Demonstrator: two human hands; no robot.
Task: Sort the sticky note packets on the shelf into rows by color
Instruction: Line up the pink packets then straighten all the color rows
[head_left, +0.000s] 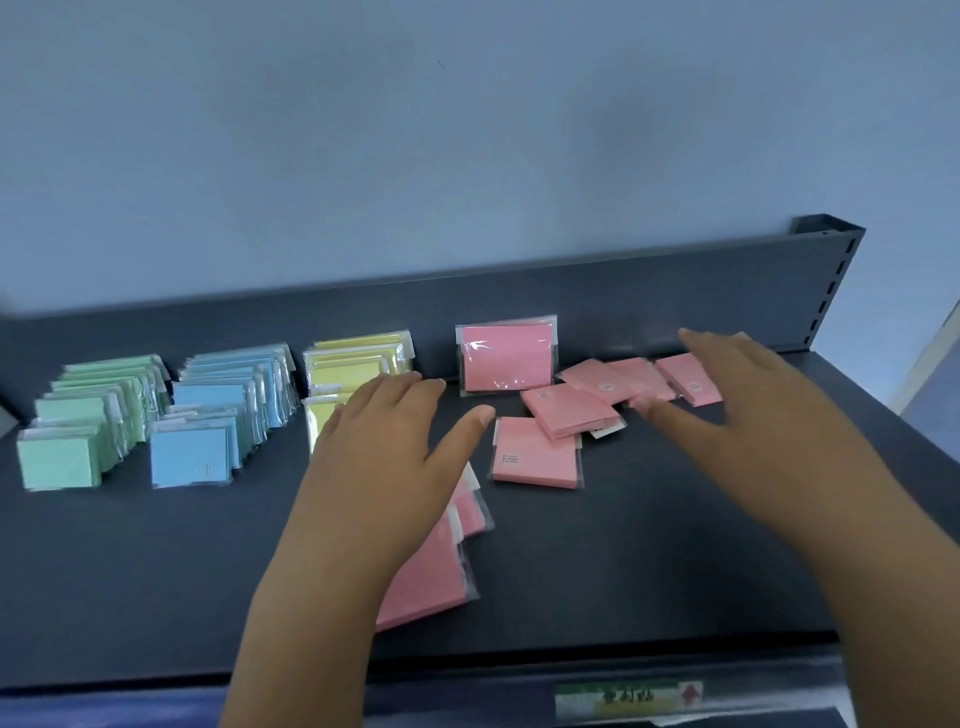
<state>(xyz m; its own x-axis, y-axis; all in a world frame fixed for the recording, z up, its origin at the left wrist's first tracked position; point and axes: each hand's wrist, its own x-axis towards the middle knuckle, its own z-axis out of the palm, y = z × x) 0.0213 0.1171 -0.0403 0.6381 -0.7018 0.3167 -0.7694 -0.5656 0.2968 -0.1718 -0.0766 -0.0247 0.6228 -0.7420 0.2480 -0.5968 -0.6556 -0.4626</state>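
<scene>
On the dark shelf (649, 545) stand a green row of packets (88, 415), a blue row (223, 410) and a yellow row (353, 369), each leaning back. One pink packet (506, 356) stands upright against the back panel. Several loose pink packets (571, 410) lie flat to its right and in front. More pink packets (431, 571) lie under my left forearm. My left hand (389, 447) hovers with straight fingers over the yellow row's front. My right hand (737, 410) is spread over the loose pink packets at the back right, holding nothing.
The shelf's back panel (675, 291) rises behind the packets, with a slotted upright post (831, 280) at the right end. A price label strip (628, 699) runs along the front edge. Bare shelf surface lies in front of the green and blue rows.
</scene>
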